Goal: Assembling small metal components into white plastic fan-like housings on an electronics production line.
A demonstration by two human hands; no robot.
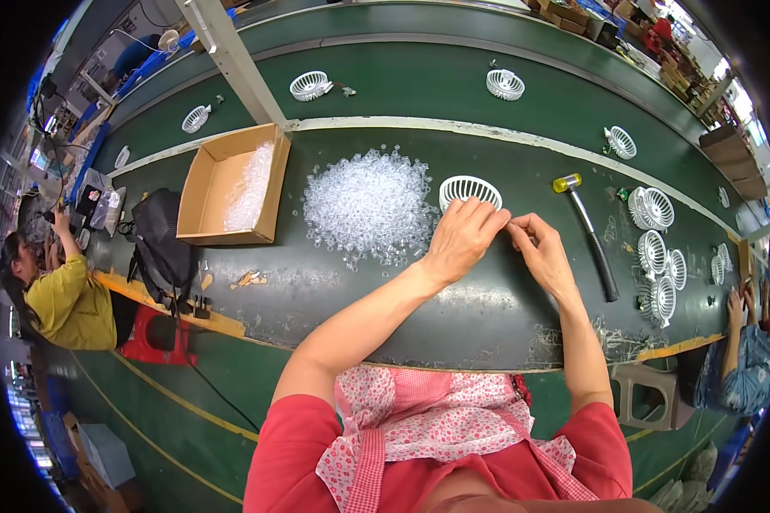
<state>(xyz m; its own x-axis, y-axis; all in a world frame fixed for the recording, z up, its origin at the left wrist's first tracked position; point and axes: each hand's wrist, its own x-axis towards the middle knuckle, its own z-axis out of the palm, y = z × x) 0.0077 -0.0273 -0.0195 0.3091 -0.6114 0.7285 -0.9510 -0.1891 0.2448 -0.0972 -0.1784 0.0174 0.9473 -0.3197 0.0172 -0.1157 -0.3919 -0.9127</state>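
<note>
A round white slatted housing [470, 187] is in front of me, its near edge covered by my left hand [464, 237]. The fingers of that hand are bent over this rim and drawn together. My right hand [540, 245] is beside it, thumb and forefinger pinched close to the left fingertips; whatever lies between them is too small to make out. Just left of the housing spreads a heap of small clear plastic pieces [368, 201]. A hammer [589, 231] with a yellow head and black handle lies to the right of my right hand.
At left stands an open cardboard box [198, 201] with more clear pieces, near a black bag [156, 239]. Several white housings [656, 256] cluster at right. Others, like one white housing [505, 84], sit on the green conveyor [402, 85]. Co-workers sit on both sides.
</note>
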